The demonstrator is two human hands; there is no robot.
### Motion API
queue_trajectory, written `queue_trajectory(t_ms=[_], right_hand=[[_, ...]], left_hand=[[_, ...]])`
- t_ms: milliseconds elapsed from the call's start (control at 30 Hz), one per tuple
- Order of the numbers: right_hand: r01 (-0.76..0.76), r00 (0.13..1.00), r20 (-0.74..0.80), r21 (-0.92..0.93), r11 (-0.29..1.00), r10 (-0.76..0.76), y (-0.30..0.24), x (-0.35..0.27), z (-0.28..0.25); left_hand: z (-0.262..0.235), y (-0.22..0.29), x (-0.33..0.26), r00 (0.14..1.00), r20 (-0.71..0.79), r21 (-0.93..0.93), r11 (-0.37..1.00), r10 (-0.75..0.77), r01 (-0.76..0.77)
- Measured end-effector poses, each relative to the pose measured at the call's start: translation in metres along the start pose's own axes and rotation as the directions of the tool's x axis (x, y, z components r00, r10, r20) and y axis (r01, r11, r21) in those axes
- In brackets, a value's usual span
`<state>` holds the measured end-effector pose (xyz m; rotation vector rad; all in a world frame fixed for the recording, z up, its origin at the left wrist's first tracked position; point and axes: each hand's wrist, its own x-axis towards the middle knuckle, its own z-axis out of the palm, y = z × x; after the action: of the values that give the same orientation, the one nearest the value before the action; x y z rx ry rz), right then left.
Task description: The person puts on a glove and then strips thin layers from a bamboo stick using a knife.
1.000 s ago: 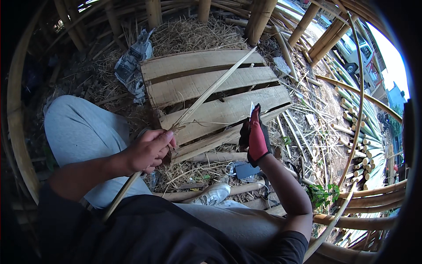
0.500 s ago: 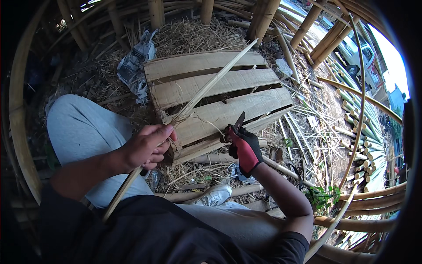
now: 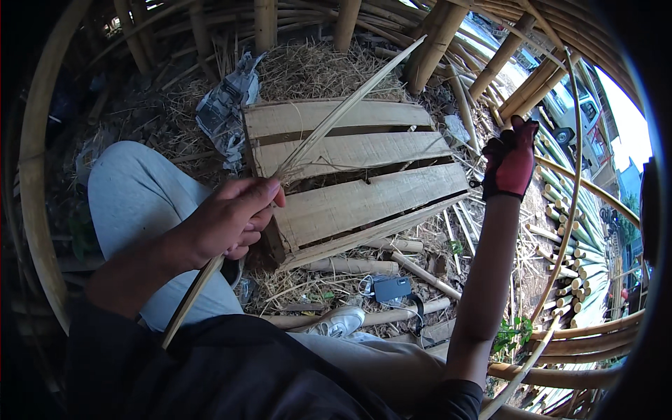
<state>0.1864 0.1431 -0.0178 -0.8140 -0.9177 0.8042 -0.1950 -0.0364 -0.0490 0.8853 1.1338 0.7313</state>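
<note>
My left hand [image 3: 234, 217], bare, is closed around a long pale bamboo strip [image 3: 334, 117]. The strip slants from my lap up across the slatted wooden crate [image 3: 350, 203], and thin frayed fibres stick out of it just beyond my thumb. Out past the crate's right end, my right hand [image 3: 511, 161] is raised on a stretched arm, in a red and black glove with bare fingertips. Its fingers are curled, as they were around the knife half a second ago; the blade is hidden now. A small dark piece shows beside the glove's left edge.
A phone-like dark rectangle [image 3: 392, 289] lies on the ground near my shoe [image 3: 341, 322]. Crumpled printed paper [image 3: 227, 105] and dry straw [image 3: 315, 70] lie behind the crate. Bamboo posts [image 3: 432, 45] stand at the back, and cut poles [image 3: 574, 266] are stacked at the right.
My right hand has swung from the crate's near edge far out to the right and away from me. My left hand keeps its hold on the bamboo strip. The view has shifted slightly.
</note>
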Motion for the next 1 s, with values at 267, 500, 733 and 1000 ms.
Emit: queue_trajectory(t_ms=[267, 500, 733, 1000], right_hand=[[0.102, 0.990, 0.067, 0.283, 0.954, -0.126, -0.056, 0.026, -0.001], [-0.393, 0.886, 0.283, 0.033, 0.919, 0.368, 0.059, -0.064, 0.036], [-0.506, 0.699, 0.374, -0.343, 0.791, 0.610, 0.088, -0.093, 0.027], [0.102, 0.396, 0.640, -0.743, 0.661, 0.659, 0.056, -0.094, -0.007]], left_hand=[[-0.004, 0.009, -0.004, 0.997, -0.057, -0.007, 0.998, 0.060, -0.060], [-0.004, 0.016, -0.008, 0.993, -0.060, -0.001, 0.995, 0.097, -0.097], [0.006, 0.033, -0.016, 0.986, -0.047, -0.037, 0.987, 0.157, -0.159], [0.034, 0.045, -0.026, 0.961, -0.055, 0.161, 0.952, 0.273, -0.261]])
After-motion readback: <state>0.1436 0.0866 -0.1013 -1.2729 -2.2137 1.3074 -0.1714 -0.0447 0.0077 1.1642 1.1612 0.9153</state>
